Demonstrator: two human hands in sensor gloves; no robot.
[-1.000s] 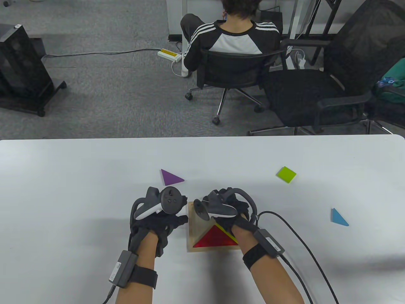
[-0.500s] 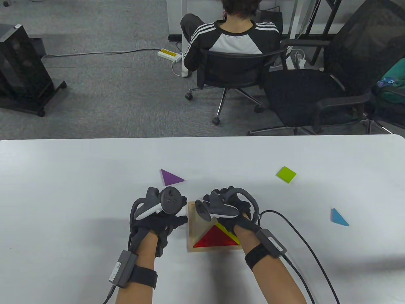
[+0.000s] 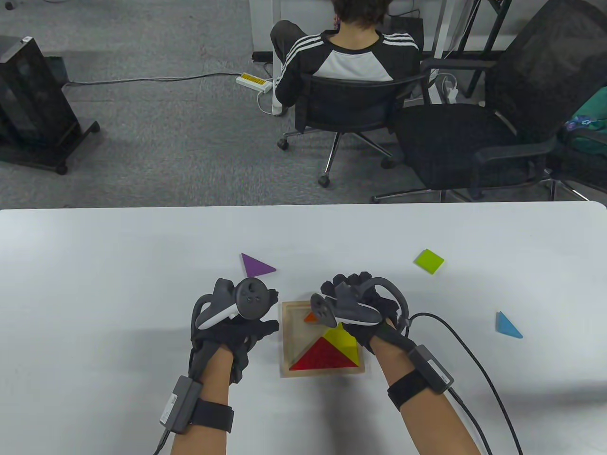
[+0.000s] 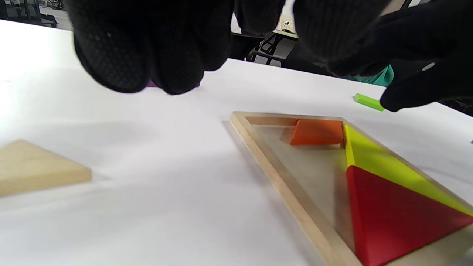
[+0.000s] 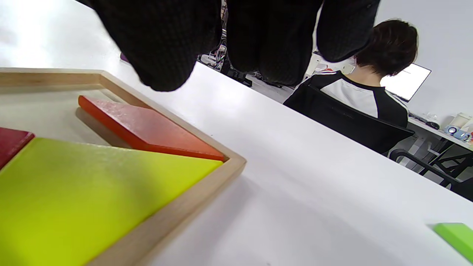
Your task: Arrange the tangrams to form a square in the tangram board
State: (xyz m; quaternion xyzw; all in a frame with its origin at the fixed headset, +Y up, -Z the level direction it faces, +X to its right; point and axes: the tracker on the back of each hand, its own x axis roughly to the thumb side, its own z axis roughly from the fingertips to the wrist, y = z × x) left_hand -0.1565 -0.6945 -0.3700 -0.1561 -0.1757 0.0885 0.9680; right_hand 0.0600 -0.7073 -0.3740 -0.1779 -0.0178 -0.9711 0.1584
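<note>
The wooden tangram board (image 3: 285, 341) lies near the table's front edge. A red triangle (image 3: 325, 355) fills its near part. A yellow triangle (image 3: 342, 335) fills its right part, and an orange piece (image 3: 310, 317) lies at its far side. My right hand (image 3: 360, 290) hovers over the board's far right corner. Its fingers (image 5: 166, 40) hang loosely above the orange piece (image 5: 147, 129) and hold nothing. My left hand (image 3: 251, 332) rests just left of the board with relaxed, empty fingers (image 4: 122, 48).
Loose pieces lie on the table: a purple triangle (image 3: 256, 265) beyond my left hand, a green square (image 3: 429, 261) at the far right, and a blue triangle (image 3: 508, 325) to the right. A plain wooden piece (image 4: 33, 166) lies under my left hand. A seated person (image 3: 353, 52) is beyond the table.
My right hand has lifted and moved right and away from the board, uncovering the orange piece and more of the yellow triangle. My left hand has shifted slightly.
</note>
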